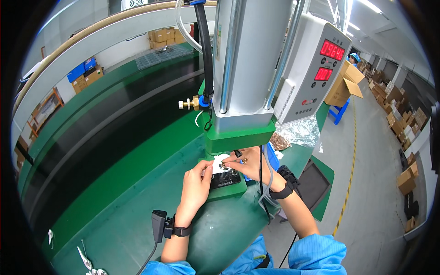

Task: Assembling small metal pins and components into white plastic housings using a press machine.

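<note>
My left hand (196, 184) pinches the edge of a small flat white piece (220, 160) on the bed of a bench press. My right hand (254, 166) has thumb and forefinger pressed together at a round metallic spot on that piece; what they pinch is too small to make out. Several small brass-coloured bits show by the curled fingers of my right hand. Both hands work at the black fixture block (224, 180) on the green press base (229, 192). Straight above is the green press head (240, 135) under a silver cylinder (250, 55).
A blue bin (273, 158) and a plastic bag (302, 131) of copper-coloured parts sit right of the press. A counter box (311, 68) with red digits hangs at its side. Cables (262, 183) run beside my right wrist. White pieces (85, 259) lie at the lower left.
</note>
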A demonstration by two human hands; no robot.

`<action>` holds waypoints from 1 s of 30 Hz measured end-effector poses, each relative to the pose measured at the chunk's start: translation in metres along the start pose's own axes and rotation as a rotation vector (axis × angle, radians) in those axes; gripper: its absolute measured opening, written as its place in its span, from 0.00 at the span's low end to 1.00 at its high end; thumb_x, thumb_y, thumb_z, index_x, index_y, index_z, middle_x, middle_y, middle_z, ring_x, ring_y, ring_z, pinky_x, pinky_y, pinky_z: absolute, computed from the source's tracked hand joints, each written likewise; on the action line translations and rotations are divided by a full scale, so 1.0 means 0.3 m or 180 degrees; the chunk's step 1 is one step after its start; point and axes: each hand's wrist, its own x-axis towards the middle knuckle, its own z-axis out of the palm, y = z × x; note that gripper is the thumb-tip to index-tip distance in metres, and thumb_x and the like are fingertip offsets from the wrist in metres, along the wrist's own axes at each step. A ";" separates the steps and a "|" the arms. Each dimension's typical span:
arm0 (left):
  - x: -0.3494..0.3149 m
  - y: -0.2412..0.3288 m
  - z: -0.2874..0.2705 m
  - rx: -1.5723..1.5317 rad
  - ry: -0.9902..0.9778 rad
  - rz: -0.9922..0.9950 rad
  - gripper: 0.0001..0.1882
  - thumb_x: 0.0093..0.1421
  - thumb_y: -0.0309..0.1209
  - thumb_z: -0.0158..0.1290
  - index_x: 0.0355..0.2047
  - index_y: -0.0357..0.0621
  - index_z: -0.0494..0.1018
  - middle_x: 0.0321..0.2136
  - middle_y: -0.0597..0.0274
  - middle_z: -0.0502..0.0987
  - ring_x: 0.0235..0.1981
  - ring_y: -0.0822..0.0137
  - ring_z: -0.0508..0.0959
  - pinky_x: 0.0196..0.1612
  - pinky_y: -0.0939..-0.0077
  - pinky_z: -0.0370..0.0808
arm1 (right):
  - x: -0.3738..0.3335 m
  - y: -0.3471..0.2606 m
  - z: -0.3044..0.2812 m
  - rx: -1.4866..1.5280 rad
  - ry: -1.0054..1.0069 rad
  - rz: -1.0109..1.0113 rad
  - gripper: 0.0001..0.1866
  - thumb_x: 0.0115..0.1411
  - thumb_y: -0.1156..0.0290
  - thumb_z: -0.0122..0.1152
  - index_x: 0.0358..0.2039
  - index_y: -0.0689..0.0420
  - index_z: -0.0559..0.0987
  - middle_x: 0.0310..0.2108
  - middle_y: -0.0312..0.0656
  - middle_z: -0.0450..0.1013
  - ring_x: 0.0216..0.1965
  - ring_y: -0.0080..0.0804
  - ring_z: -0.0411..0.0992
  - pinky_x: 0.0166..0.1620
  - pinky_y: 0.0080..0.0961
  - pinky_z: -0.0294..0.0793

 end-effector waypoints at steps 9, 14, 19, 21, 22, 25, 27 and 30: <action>0.009 0.009 0.010 -0.0040 -0.0027 0.0043 0.13 0.72 0.29 0.50 0.47 0.32 0.78 0.32 0.48 0.84 0.35 0.71 0.81 0.41 0.71 0.76 | -0.024 0.005 -0.034 -0.0019 0.0143 0.0124 0.16 0.57 0.70 0.73 0.46 0.57 0.87 0.33 0.44 0.72 0.32 0.34 0.70 0.35 0.32 0.70; 0.002 0.001 0.000 -0.0006 0.0175 0.0231 0.12 0.70 0.29 0.50 0.46 0.34 0.80 0.23 0.42 0.78 0.24 0.52 0.79 0.32 0.62 0.73 | -0.242 0.088 -0.083 -0.0689 0.1581 0.0077 0.17 0.58 0.79 0.67 0.50 0.59 0.84 0.38 0.46 0.73 0.36 0.39 0.74 0.40 0.32 0.75; 0.011 0.007 0.012 -0.0122 0.0186 0.0289 0.12 0.70 0.28 0.51 0.46 0.35 0.80 0.21 0.40 0.77 0.21 0.48 0.78 0.29 0.60 0.72 | -0.405 0.244 -0.029 -0.1495 0.1828 -0.0033 0.19 0.57 0.80 0.65 0.51 0.60 0.80 0.39 0.47 0.74 0.40 0.44 0.74 0.43 0.36 0.74; 0.011 0.004 0.013 -0.0190 0.0223 0.0344 0.12 0.70 0.29 0.51 0.45 0.34 0.80 0.21 0.40 0.77 0.21 0.48 0.78 0.29 0.61 0.72 | -0.403 0.256 -0.024 -0.1760 0.1697 -0.0029 0.19 0.56 0.79 0.66 0.50 0.60 0.79 0.40 0.47 0.74 0.41 0.46 0.74 0.44 0.37 0.72; 0.010 -0.008 0.015 -0.0197 0.0266 0.0386 0.12 0.70 0.29 0.51 0.45 0.34 0.80 0.21 0.40 0.77 0.21 0.48 0.78 0.29 0.61 0.72 | -0.380 0.257 -0.025 -0.1925 0.1603 -0.0016 0.18 0.56 0.78 0.66 0.49 0.60 0.79 0.40 0.46 0.75 0.41 0.46 0.73 0.44 0.38 0.71; 0.006 -0.009 0.002 -0.0051 0.0099 0.0068 0.13 0.71 0.29 0.51 0.47 0.33 0.79 0.26 0.48 0.80 0.28 0.65 0.78 0.35 0.69 0.74 | -0.273 0.266 -0.046 -0.2373 0.1106 0.0090 0.16 0.57 0.72 0.67 0.47 0.57 0.80 0.38 0.44 0.75 0.43 0.45 0.72 0.45 0.38 0.70; 0.002 0.008 -0.001 0.0001 -0.0018 -0.0078 0.13 0.72 0.29 0.51 0.48 0.32 0.78 0.28 0.52 0.81 0.31 0.73 0.78 0.37 0.73 0.74 | -0.223 0.326 -0.049 -0.2552 0.0540 0.0227 0.15 0.55 0.69 0.68 0.44 0.57 0.80 0.37 0.45 0.75 0.42 0.46 0.72 0.45 0.39 0.70; 0.004 0.032 0.003 -0.0004 -0.0009 -0.0068 0.12 0.71 0.29 0.51 0.47 0.32 0.79 0.26 0.47 0.80 0.29 0.64 0.79 0.35 0.68 0.74 | -0.200 0.425 0.000 -0.2567 0.0045 0.0278 0.13 0.53 0.68 0.70 0.38 0.57 0.80 0.34 0.49 0.74 0.42 0.51 0.72 0.44 0.44 0.72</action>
